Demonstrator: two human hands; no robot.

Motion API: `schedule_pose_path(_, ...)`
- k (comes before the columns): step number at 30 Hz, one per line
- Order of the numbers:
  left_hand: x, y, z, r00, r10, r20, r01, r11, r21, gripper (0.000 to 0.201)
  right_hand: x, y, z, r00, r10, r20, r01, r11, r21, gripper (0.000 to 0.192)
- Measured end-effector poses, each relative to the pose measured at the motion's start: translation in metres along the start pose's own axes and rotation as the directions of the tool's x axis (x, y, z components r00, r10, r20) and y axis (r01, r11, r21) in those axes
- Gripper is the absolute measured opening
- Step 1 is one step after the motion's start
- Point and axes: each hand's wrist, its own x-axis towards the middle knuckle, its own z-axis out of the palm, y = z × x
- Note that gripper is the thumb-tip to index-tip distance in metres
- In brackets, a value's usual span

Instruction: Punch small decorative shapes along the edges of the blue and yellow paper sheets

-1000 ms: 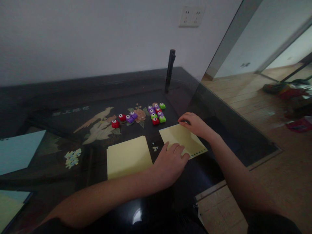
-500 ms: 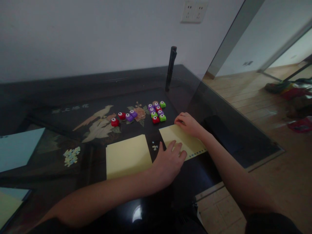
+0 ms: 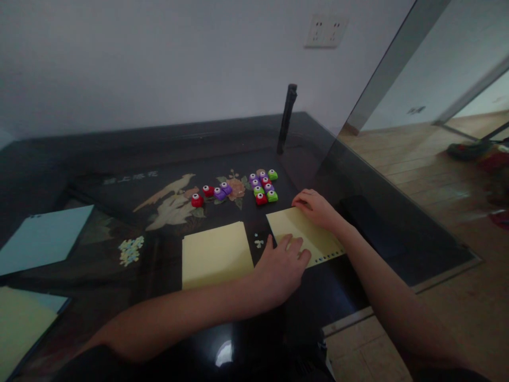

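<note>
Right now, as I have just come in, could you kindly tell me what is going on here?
A person's left hand lies spread over the near left part of a yellow sheet on a dark table. The right hand is at the sheet's far edge; whether it grips is unclear. To the left lies more yellow paper, and small red, purple and green eyed pieces sit farther back.
</note>
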Motion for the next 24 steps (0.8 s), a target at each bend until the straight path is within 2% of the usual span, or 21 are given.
schedule_pose_path(5,-0.001,-0.015,-0.034,0.996,0.015,-0.089,-0.019,0.999,-0.039,0.026,-0.002,0.007,-0.005,0.995,0.065,-0.078,-0.064,0.998,0.017,0.019)
schedule_pose_path(8,-0.016,-0.042,-0.054,0.985,-0.074,-0.159,0.055,0.991,-0.12,0.021,-0.004,0.006,-0.01,0.986,0.11,-0.122,-0.108,0.994,0.026,0.02)
schedule_pose_path(10,-0.038,-0.067,-0.06,0.963,-0.163,-0.216,0.13,0.979,-0.159,0.018,-0.005,-0.001,-0.014,0.983,0.12,-0.137,-0.117,0.993,0.032,0.02)
schedule_pose_path(14,-0.1,-0.119,-0.05,0.883,-0.402,-0.241,0.362,0.912,-0.195,0.019,-0.001,-0.033,-0.021,0.99,0.09,-0.113,-0.086,0.995,0.042,0.019)
schedule_pose_path(17,-0.141,-0.144,-0.03,0.803,-0.546,-0.238,0.49,0.833,-0.257,0.02,0.005,-0.066,-0.016,0.999,-0.037,-0.015,0.037,0.999,0.032,0.02)
schedule_pose_path(20,-0.161,-0.152,-0.013,0.773,-0.565,-0.288,0.483,0.818,-0.312,0.023,0.01,-0.097,0.001,0.981,-0.163,0.108,0.162,0.987,0.019,0.023)
schedule_pose_path(22,-0.164,-0.151,-0.007,0.771,-0.556,-0.309,0.465,0.824,-0.324,0.025,0.013,-0.115,0.016,0.962,-0.19,0.197,0.197,0.98,-0.013,0.028)
schedule_pose_path(24,-0.162,-0.148,-0.006,0.775,-0.548,-0.315,0.463,0.832,-0.306,0.03,0.016,-0.128,0.029,0.941,-0.189,0.28,0.218,0.973,-0.075,0.042)
